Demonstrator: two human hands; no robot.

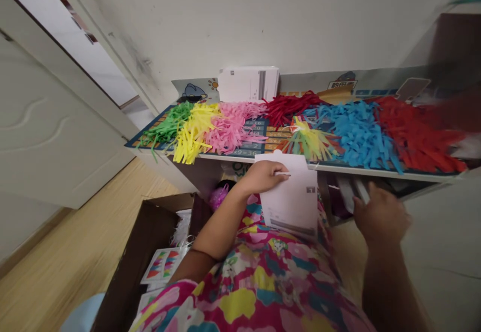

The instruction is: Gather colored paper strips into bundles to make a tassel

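Observation:
My left hand (267, 175) is closed on a printed white card (289, 204), perhaps a flat folded box, held upright against my lap at the table edge. A small white strip shows between its thumb and fingers. To the right, my right hand (384, 216) is blurred by motion at an open drawer (340, 216) under the tabletop. Its fingers are bent around a pale narrow thing I cannot make out. On the table just above the card lies a mixed yellow, green and orange tassel (310, 139).
Along the table lie green (171, 124), yellow (195, 131), pink (235, 126), dark red (291, 106), blue (363, 131) and red (415, 134) paper tassels. A stack of white cards (246, 85) leans on the wall. An open cardboard box (131, 252) stands on the floor at left.

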